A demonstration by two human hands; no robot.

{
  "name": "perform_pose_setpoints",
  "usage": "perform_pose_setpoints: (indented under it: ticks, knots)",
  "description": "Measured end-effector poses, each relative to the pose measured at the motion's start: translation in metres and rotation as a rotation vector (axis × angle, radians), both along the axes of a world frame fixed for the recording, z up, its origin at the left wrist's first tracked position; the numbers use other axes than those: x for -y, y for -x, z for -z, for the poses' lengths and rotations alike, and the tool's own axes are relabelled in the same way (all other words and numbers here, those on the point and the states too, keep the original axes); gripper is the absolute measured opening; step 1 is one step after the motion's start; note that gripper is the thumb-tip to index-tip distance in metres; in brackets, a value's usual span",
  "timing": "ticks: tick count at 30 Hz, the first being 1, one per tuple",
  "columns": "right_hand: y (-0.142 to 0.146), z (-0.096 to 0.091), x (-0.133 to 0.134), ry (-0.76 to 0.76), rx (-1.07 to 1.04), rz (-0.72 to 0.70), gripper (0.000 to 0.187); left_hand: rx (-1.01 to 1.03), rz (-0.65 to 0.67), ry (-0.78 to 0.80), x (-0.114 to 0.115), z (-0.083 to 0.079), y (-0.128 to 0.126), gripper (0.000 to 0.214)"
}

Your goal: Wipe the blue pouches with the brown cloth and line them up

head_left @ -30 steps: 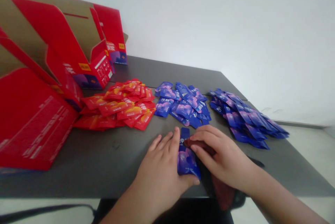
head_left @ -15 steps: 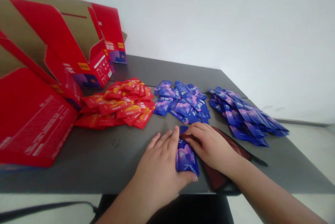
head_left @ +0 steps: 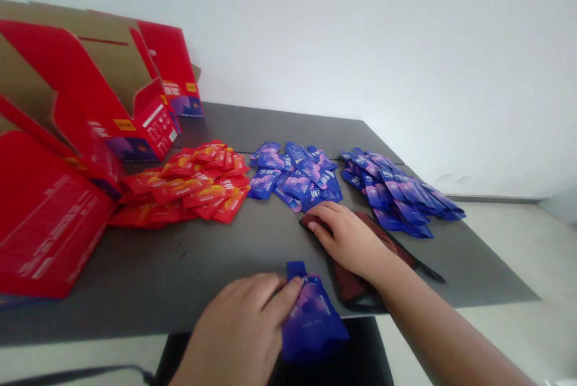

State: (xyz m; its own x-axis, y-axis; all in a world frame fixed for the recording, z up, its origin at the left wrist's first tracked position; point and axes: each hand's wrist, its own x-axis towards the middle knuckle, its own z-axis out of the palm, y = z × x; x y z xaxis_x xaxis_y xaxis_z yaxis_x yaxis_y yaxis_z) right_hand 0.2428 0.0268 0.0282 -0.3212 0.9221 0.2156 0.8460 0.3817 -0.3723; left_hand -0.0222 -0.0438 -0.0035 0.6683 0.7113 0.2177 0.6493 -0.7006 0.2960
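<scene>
As held just now, blue bundle [head_left: 313, 320]: sits at the near rim of the table [head_left: 202, 266], half past the edge and tilted toward the camera; looks like several blue sachets pressed together, count not readable.
Left hand [head_left: 243, 329]: grips the blue bundle from its left side; fingers curled shut against it, one fingertip on the upper corner, thumb hidden.
Right hand [head_left: 351, 238]: presses down on the dark red pouch [head_left: 356, 284]; fingers nearly straight and close together, clasping nothing, tips at the far corner.
Dark red pouch: lies flat on the table just right of the blue bundle, apart from it; runs under palm and wrist toward the near edge; open or closed, cannot tell.
Red pile [head_left: 189, 184]: spreads in overlapping rows at left-centre, beside the red cartons [head_left: 90, 103].
Middle blue pile [head_left: 293, 175]: lies just beyond the pressing fingertips, near but seemingly not touching.
Far blue pile [head_left: 396, 193]: fans out toward the right end of the table, well apart from the blue bundle.
Red cartons: stand open at the left, brown insides showing, contents out of sight.
Done, by the look of it: one bundle gathered into a grip; pouch laid out and pinned flat.
Left, by the look of it: three piles loose on the table; blue bundle outside the pouch and outside the cartons.
</scene>
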Motion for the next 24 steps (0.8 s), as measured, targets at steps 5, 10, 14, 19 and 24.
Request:
perform_pose_setpoints:
  ticks: [5,10,14,19,24]
  knots:
    - [-0.014,-0.015,0.019,-0.169,-0.381,0.167,0.036,0.132,-0.083,-0.262,-0.017,-0.017,-0.009,0.073]
    - [-0.029,-0.031,0.06,0.612,-1.089,0.066,0.052,0.083,-0.068,-0.334,-0.041,-0.034,-0.072,0.061]
    - [-0.052,-0.029,0.07,0.563,-1.211,0.167,0.041,0.053,0.033,-0.318,-0.051,-0.04,-0.108,0.053]
    - [-0.112,-0.032,0.05,0.16,-1.078,0.522,0.072,-0.083,-0.239,-0.115,-0.082,-0.046,-0.116,0.065]
    - [-0.176,-0.048,0.005,-0.06,-0.667,0.79,0.076,-0.137,-0.356,-0.014,-0.124,-0.033,-0.118,0.065]
